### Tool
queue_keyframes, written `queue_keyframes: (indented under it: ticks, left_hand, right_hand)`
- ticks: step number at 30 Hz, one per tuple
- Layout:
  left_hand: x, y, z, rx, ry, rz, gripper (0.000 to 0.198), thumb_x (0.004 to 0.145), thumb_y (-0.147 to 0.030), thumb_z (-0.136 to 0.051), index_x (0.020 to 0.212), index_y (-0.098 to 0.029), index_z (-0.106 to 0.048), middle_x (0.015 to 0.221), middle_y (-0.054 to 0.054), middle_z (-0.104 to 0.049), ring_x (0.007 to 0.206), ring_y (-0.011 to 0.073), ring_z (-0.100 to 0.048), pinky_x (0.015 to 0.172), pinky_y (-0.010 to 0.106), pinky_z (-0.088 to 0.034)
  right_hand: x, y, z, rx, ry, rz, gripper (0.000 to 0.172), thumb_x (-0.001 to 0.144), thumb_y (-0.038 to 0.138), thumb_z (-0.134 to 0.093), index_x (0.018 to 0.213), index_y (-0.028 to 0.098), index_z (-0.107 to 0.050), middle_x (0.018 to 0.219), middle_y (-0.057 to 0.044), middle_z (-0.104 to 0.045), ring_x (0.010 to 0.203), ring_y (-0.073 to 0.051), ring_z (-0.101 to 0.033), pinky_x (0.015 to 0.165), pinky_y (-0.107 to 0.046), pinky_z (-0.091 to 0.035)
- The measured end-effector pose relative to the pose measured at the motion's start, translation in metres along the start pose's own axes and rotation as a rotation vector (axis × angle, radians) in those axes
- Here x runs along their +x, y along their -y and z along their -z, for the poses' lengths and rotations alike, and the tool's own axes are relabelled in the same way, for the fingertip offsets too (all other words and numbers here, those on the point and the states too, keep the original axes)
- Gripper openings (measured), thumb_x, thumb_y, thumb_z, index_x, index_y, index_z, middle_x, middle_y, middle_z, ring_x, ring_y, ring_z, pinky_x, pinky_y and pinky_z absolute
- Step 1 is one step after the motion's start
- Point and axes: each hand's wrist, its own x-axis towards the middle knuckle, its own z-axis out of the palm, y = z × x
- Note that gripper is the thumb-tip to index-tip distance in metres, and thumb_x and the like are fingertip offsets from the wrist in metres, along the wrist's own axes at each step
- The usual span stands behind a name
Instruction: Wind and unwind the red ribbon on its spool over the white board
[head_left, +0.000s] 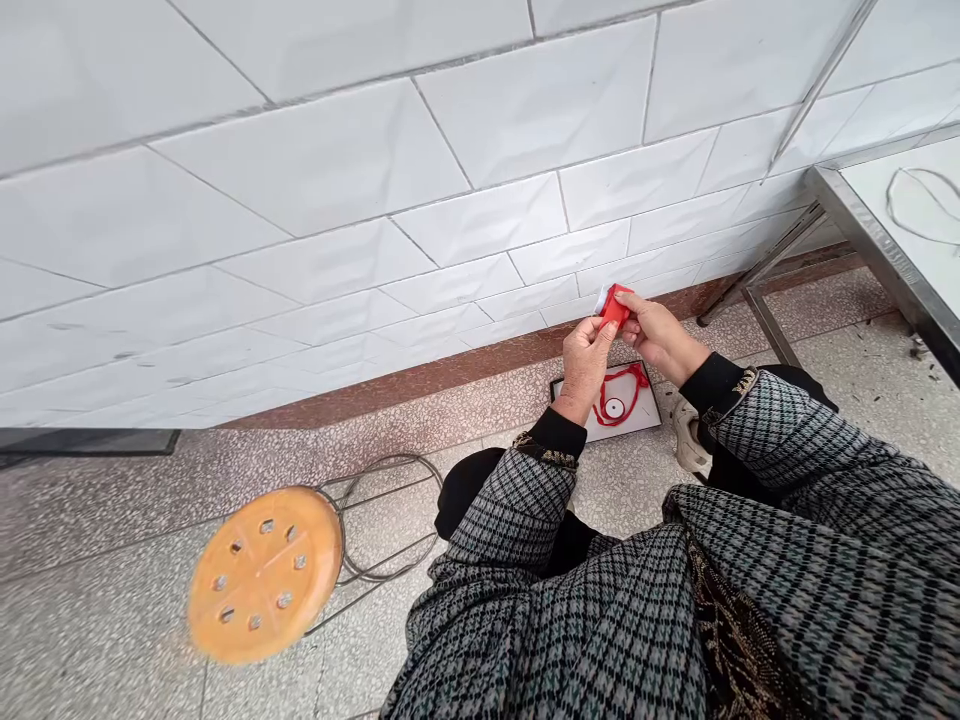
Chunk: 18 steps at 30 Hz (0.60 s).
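My left hand (586, 358) and my right hand (657, 328) are close together in front of the tiled wall, fingers closed. Between them they pinch a small red piece (616, 306), which looks like folded cloth or a packet, with a white part (601, 299) showing at its left end. Its exact kind is not clear. Below my hands, a flat white tray or framed board (646, 417) with a dark edge lies on the floor. On it rests a looped red ribbon (637, 385) around a white disc (614, 408) with a dark centre. My left wrist covers part of the tray.
An orange stool (262, 575) with round holes in its seat and thin metal legs lies tipped on the speckled floor at left. A metal-framed table (862, 215) stands at right, bearing a thin wire loop (926, 200). The white tiled wall (337, 160) runs along the front.
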Motion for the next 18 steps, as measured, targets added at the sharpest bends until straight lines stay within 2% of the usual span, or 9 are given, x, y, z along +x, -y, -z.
queue_keyframes:
  ticks: [4, 6, 11, 15, 18]
  left_hand:
    - [-0.001, -0.001, 0.001, -0.038, 0.053, 0.116, 0.034, 0.084, -0.053, -0.081, 0.089, -0.020, -0.075, 0.071, -0.002, -0.065, 0.056, 0.0100, -0.044, 0.058, 0.026, -0.038]
    - [-0.001, -0.003, 0.004, -0.016, 0.088, 0.144, 0.034, 0.084, -0.053, -0.081, 0.087, -0.019, -0.076, 0.066, -0.003, -0.059, 0.054, 0.0096, -0.039, 0.056, 0.026, -0.034]
    - [0.001, -0.008, 0.014, 0.180, 0.003, -0.056, 0.027, 0.085, -0.040, -0.080, 0.070, -0.019, -0.072, 0.079, 0.001, -0.065, 0.078, 0.0161, -0.058, 0.077, 0.029, -0.046]
    - [0.002, -0.006, 0.015, 0.196, -0.072, -0.026, 0.010, 0.085, -0.027, -0.077, 0.077, -0.021, -0.072, 0.076, 0.000, -0.064, 0.075, 0.0166, -0.056, 0.079, 0.030, -0.047]
    - [0.003, -0.005, 0.012, 0.227, -0.107, -0.071, 0.010, 0.081, -0.018, -0.077, 0.075, -0.021, -0.070, 0.082, 0.001, -0.066, 0.082, 0.0177, -0.060, 0.084, 0.030, -0.048]
  right_hand:
    - [0.004, 0.001, 0.004, 0.115, 0.023, -0.063, 0.027, 0.097, 0.011, -0.069, 0.075, 0.018, -0.056, 0.050, 0.008, -0.047, 0.036, -0.002, -0.027, 0.034, -0.012, -0.025]
    - [0.004, 0.003, 0.006, 0.141, 0.011, -0.107, 0.027, 0.099, 0.009, -0.065, 0.075, 0.018, -0.057, 0.050, 0.008, -0.048, 0.035, -0.001, -0.027, 0.032, -0.011, -0.023]
    - [0.002, 0.009, 0.009, 0.111, -0.014, -0.147, 0.028, 0.105, 0.010, -0.059, 0.078, 0.016, -0.059, 0.052, 0.007, -0.050, 0.033, 0.000, -0.026, 0.030, -0.010, -0.022]
    - [0.002, 0.007, 0.012, 0.081, -0.024, -0.087, 0.030, 0.105, 0.013, -0.063, 0.076, 0.016, -0.059, 0.051, 0.007, -0.049, 0.034, -0.001, -0.027, 0.031, -0.012, -0.024]
    - [0.003, 0.004, 0.013, 0.061, -0.037, -0.051, 0.031, 0.105, 0.012, -0.064, 0.074, 0.016, -0.059, 0.051, 0.007, -0.049, 0.035, -0.001, -0.029, 0.031, -0.013, -0.024]
